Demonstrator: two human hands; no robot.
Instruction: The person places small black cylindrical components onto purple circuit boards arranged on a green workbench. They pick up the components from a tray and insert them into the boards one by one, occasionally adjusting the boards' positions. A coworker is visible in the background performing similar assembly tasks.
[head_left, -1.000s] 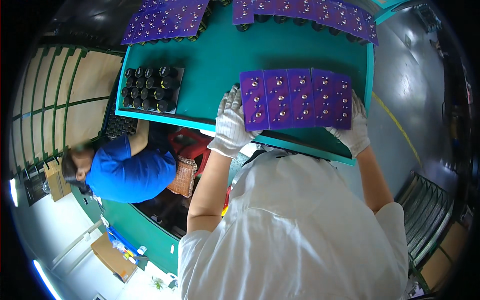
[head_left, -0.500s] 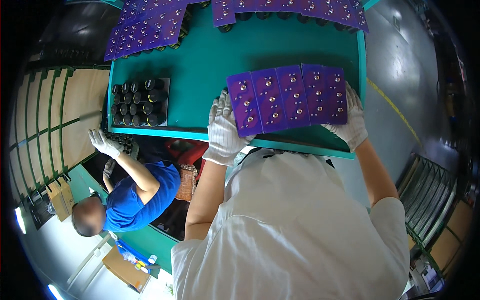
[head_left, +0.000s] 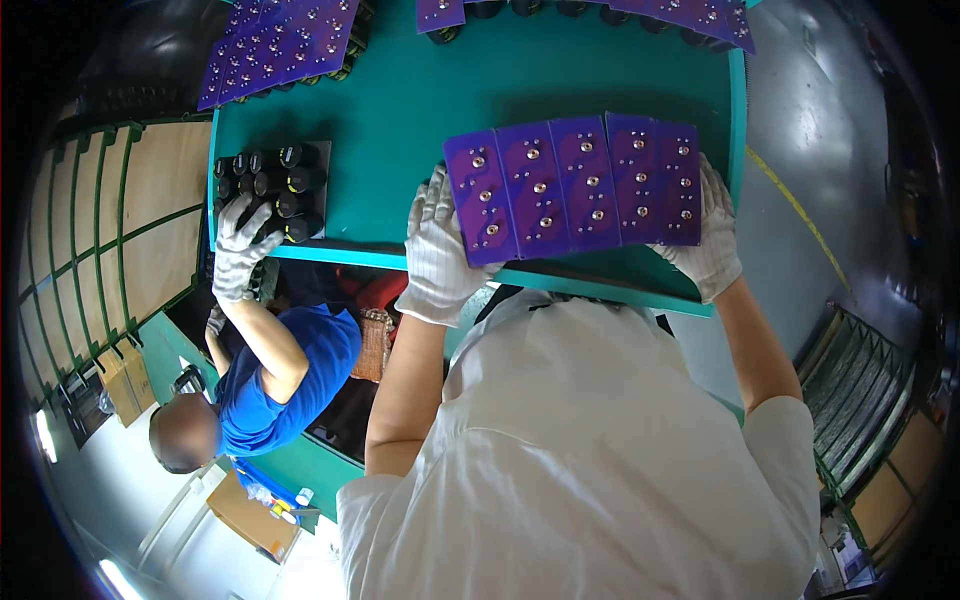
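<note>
A row of purple circuit boards (head_left: 575, 190) with shiny round metal contacts spans the space between my hands, above the near right part of the green tabletop (head_left: 400, 140). My left hand (head_left: 440, 250), in a white striped glove, grips the row's left end with the fingers along its side. At the opposite end my right hand (head_left: 708, 235), gloved too, holds the boards' right edge, its thumb near the lower corner. What lies under the boards is hidden.
Far along the table stand more purple boards (head_left: 290, 45) on black cylindrical parts. At left, black cylinders (head_left: 285, 180) sit in rows; a co-worker's gloved hand (head_left: 238, 245) touches them. The table has a raised teal rim (head_left: 740, 110). A wooden rack (head_left: 110, 220) stands left.
The co-worker's gloved hand has moved up onto the black cylinders at left. My hands and the boards have shifted slightly farther from me, the row now more level.
</note>
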